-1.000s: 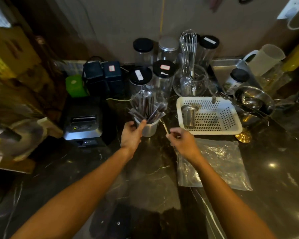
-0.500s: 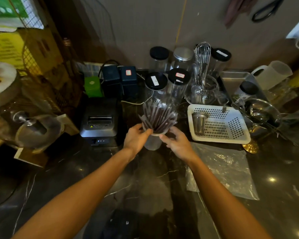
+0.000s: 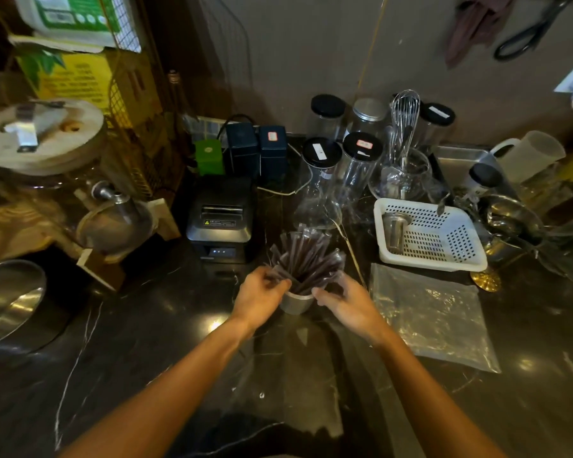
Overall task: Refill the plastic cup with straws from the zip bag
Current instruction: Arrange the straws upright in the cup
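Note:
A small translucent plastic cup (image 3: 295,302) stands on the dark marble counter, packed with several dark wrapped straws (image 3: 306,259) that fan upward. My left hand (image 3: 260,297) grips the cup's left side near the rim, fingers curled among the straw wrappers. My right hand (image 3: 343,300) curls round the right side of the cup and the straw bundle. The clear zip bag (image 3: 434,319) lies flat on the counter to the right of my right hand; it looks empty.
A black receipt printer (image 3: 220,219) stands behind and left of the cup. A white perforated basket (image 3: 450,256) holding a metal strainer cup sits at right. Glass jars (image 3: 321,160) and a whisk (image 3: 405,123) crowd the back. A steel bowl (image 3: 5,300) sits at far left.
My right hand, which pinched one thin stick a second ago, has come onto the cup's right side. The straws now stand bunched tighter. The camera has tilted and moved closer.

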`<state>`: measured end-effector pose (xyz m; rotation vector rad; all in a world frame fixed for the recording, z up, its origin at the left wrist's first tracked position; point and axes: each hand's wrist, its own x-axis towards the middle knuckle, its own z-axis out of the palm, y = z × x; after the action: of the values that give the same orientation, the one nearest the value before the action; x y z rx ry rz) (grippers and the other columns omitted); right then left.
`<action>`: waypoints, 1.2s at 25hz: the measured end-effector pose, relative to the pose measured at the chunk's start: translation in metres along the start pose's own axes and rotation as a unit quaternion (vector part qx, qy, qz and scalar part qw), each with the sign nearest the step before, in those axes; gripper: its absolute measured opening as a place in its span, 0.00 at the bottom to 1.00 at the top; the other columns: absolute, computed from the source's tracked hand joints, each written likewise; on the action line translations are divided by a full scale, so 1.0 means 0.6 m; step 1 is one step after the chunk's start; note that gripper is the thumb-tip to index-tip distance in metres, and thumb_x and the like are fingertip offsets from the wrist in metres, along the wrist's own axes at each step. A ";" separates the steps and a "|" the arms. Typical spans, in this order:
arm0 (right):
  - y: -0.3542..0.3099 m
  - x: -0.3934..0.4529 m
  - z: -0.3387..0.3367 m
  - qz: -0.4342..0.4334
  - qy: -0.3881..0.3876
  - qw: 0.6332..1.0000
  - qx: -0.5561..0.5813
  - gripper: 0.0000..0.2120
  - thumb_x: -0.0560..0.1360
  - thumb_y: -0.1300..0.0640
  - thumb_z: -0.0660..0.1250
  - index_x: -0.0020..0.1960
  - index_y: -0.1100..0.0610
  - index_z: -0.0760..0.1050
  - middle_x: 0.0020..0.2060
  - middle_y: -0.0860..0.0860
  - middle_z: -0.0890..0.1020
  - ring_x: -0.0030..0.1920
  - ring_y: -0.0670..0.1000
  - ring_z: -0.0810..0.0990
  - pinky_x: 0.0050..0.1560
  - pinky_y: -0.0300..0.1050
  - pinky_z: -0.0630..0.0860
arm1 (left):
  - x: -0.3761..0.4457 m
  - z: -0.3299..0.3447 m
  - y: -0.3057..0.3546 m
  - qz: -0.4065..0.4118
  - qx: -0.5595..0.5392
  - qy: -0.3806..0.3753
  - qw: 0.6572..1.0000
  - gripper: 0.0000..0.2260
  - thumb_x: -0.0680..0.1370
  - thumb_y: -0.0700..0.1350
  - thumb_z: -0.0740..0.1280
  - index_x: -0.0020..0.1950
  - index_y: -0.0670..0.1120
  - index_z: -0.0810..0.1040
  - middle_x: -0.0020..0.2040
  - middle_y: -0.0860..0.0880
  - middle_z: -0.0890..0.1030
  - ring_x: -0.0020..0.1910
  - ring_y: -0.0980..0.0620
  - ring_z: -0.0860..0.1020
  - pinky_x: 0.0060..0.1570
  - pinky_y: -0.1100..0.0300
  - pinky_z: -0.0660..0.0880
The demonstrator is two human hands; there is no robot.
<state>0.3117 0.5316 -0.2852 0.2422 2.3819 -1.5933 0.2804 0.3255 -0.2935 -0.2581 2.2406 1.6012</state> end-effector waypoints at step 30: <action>-0.129 0.066 -0.040 -0.122 -0.013 0.981 -0.152 0.10 0.81 0.57 0.71 0.48 0.42 0.82 0.41 0.43 0.86 0.45 0.37 0.85 0.45 0.32 0.77 | 0.076 -0.079 0.162 0.244 0.288 -0.177 0.909 0.06 0.82 0.48 0.67 0.56 0.51 0.82 0.46 0.48 0.85 0.44 0.52 0.83 0.48 0.56 0.80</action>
<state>0.2494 0.5239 -0.2207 -0.1355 2.6730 -1.2844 0.1946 0.3165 -0.2139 0.7404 2.4527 0.9791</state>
